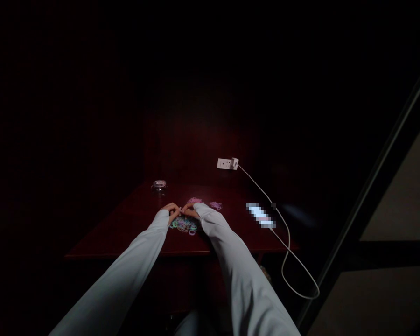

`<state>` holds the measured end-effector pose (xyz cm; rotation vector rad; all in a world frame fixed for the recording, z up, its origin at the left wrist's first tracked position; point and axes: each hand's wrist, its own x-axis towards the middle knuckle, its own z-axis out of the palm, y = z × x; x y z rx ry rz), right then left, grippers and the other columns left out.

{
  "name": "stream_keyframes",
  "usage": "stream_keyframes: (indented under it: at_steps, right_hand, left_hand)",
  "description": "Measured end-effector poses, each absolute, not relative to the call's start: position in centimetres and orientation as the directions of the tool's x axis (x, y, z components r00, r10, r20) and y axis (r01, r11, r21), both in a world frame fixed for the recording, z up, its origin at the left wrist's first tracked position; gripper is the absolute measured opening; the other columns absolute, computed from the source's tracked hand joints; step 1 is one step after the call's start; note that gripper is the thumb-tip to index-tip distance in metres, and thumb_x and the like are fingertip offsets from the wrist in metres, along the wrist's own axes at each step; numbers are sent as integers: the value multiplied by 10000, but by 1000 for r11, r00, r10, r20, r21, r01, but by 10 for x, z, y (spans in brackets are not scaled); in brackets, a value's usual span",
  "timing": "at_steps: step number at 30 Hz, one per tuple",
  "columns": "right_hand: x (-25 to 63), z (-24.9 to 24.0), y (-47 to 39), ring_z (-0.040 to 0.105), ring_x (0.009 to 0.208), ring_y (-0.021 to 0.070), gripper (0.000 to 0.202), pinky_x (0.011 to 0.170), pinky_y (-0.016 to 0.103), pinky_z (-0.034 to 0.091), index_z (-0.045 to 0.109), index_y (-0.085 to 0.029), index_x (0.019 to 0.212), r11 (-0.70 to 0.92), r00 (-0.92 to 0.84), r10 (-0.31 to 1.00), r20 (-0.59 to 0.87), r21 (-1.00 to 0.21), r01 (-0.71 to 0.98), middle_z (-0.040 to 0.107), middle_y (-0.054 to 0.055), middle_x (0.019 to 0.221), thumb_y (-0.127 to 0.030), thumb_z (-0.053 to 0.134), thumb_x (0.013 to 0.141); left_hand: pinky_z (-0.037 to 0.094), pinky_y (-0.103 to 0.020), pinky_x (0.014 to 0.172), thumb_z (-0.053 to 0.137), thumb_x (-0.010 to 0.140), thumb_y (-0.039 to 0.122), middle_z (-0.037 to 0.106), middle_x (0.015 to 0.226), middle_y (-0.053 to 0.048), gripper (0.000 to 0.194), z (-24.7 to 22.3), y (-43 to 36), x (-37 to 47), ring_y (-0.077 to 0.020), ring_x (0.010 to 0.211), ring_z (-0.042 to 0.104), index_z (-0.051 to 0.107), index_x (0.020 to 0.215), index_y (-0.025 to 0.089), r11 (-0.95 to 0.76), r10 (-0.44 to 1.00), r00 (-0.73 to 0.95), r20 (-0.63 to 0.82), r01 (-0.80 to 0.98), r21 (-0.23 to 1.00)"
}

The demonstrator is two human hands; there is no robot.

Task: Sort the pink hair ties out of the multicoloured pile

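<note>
My left hand (171, 211) and my right hand (190, 210) meet fingertip to fingertip above a pile of multicoloured bands (185, 225) on the dark red table. Both hands have their fingers pinched together; whatever is between them is too small to make out. Just beyond my right hand lies a pink pile of bands (195, 200). A smaller purple-pink pile (216, 205) sits to its right.
A round clear container (159, 185) stands at the table's back left. On the right, a lit phone (261, 215) lies on the table (126, 233). Its white cable (289, 238) loops past the right edge and up to a wall socket (224, 164).
</note>
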<state>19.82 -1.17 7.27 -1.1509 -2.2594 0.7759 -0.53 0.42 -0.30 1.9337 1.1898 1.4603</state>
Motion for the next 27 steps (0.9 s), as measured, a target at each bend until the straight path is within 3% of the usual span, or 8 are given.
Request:
stream_keyframes:
  at_steps: [4, 8, 14, 20, 27]
  right_hand:
    - [200, 77, -14, 617, 727, 150, 330, 713, 250, 502, 809, -212, 885, 406, -526, 843, 113, -774, 486, 718, 7, 753, -517, 736, 990]
    - [201, 76, -15, 571, 674, 137, 275, 661, 250, 462, 815, -212, 890, 386, -528, 844, 95, -791, 475, 706, 4, 743, -451, 734, 1000]
    - [197, 71, -10, 590, 693, 145, 220, 676, 248, 465, 821, -230, 921, 423, -522, 843, 128, -756, 499, 683, -7, 729, -418, 736, 998]
    - [198, 76, -15, 596, 713, 154, 205, 677, 255, 456, 819, -239, 970, 453, -520, 845, 127, -687, 569, 714, 13, 789, -387, 693, 1033]
    - [198, 78, -14, 567, 676, 138, 278, 638, 240, 442, 801, -239, 989, 510, -551, 819, 160, -643, 571, 690, -2, 752, -475, 666, 1050]
  left_hand:
    - [398, -256, 606, 730, 823, 447, 642, 717, -9, 298, -6, 8, -7, -137, 614, 508, 731, 653, 203, -547, 824, 87, 559, 375, 748]
    - [420, -263, 623, 728, 833, 470, 679, 753, -26, 306, -8, 11, -9, -147, 632, 524, 752, 684, 204, -542, 830, 110, 546, 388, 745]
    - [416, -262, 614, 717, 830, 483, 692, 777, -35, 310, -9, 14, -10, -154, 649, 526, 745, 689, 208, -527, 842, 127, 525, 407, 746]
    - [383, -267, 588, 675, 836, 524, 609, 722, -13, 356, -8, 7, 0, -153, 628, 485, 677, 652, 219, -512, 840, 64, 538, 419, 750]
    - [445, -284, 641, 644, 871, 611, 574, 679, -14, 471, 1, -5, 9, -176, 681, 523, 610, 600, 226, -497, 850, 41, 526, 395, 772]
